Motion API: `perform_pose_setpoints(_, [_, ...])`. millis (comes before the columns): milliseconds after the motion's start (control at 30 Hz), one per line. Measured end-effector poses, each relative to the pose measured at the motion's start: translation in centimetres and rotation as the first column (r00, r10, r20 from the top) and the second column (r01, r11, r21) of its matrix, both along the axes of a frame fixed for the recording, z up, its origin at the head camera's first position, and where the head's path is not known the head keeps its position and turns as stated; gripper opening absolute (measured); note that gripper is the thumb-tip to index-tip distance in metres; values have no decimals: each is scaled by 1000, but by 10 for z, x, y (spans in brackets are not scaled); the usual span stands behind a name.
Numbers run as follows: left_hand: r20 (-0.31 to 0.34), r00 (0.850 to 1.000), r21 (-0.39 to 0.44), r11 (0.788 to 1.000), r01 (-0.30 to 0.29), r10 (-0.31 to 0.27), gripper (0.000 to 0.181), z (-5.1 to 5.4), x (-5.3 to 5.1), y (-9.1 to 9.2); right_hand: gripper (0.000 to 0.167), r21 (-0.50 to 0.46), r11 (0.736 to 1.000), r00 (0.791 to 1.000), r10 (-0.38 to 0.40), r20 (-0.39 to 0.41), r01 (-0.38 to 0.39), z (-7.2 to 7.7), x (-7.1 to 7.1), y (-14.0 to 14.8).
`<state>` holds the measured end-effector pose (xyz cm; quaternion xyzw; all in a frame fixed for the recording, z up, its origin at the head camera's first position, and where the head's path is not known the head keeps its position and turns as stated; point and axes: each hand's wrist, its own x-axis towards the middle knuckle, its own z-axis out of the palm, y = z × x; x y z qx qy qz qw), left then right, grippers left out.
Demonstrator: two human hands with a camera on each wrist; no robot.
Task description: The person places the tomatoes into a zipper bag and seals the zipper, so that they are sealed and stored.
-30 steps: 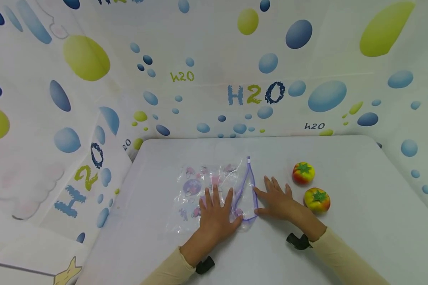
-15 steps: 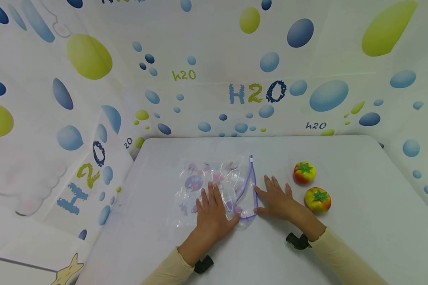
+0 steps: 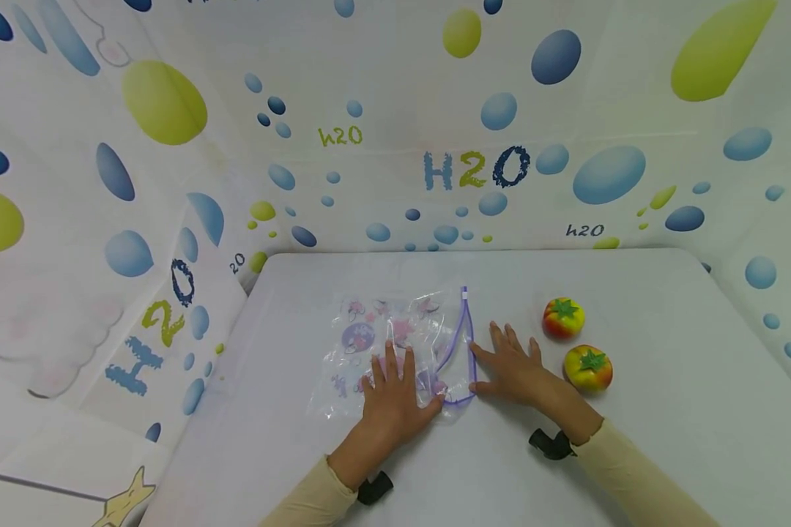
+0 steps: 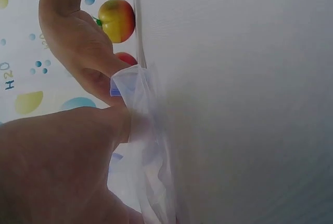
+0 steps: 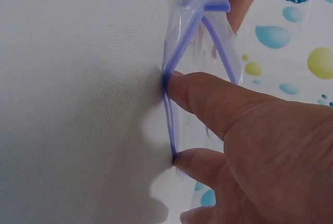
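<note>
A clear zip bag (image 3: 357,338) printed with pink and purple pictures lies flat on the table, its purple zip edge (image 3: 471,364) parted into a narrow gap. My left hand (image 3: 390,410) rests on the bag's near part with fingers spread, the thumb by the near end of the zip. With straight thumb and index finger, my right hand (image 3: 513,375) presses the right side of the zip edge. In the right wrist view, the thumb (image 5: 208,96) touches that purple strip (image 5: 182,52). The left wrist view shows the bag's film (image 4: 148,146) raised near my left thumb.
Two red-and-yellow toy fruits with green leaf tops, a far one (image 3: 563,318) and a near one (image 3: 588,368), sit right of my right hand. A patterned wall (image 3: 382,183) stands behind the white table (image 3: 257,351). Both wrists wear black camera mounts.
My left hand has slid slightly left across the bag; its fingers drew together, then spread again. My right hand stays at the zip edge. The fruits have not moved on the table.
</note>
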<state>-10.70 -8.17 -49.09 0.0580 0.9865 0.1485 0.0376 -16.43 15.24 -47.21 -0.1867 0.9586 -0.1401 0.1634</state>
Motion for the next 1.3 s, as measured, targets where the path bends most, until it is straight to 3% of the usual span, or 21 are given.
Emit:
perform_pose_setpoints(467, [14, 1000, 8, 1000, 19, -20, 95, -2, -1, 0, 80, 2, 1000, 1000, 1, -7, -1, 1, 0, 2])
perform_pose_setpoints(900, [-43, 999, -48, 999, 19, -21, 94, 0, -1, 0, 79, 3, 1000, 999, 31, -23, -31, -3, -3, 2])
perform_pose_setpoints(1300, [-21, 1000, -79, 997, 4, -6, 98, -1, -5, 1, 75, -58, 998, 986, 16, -166, -26, 19, 0, 24])
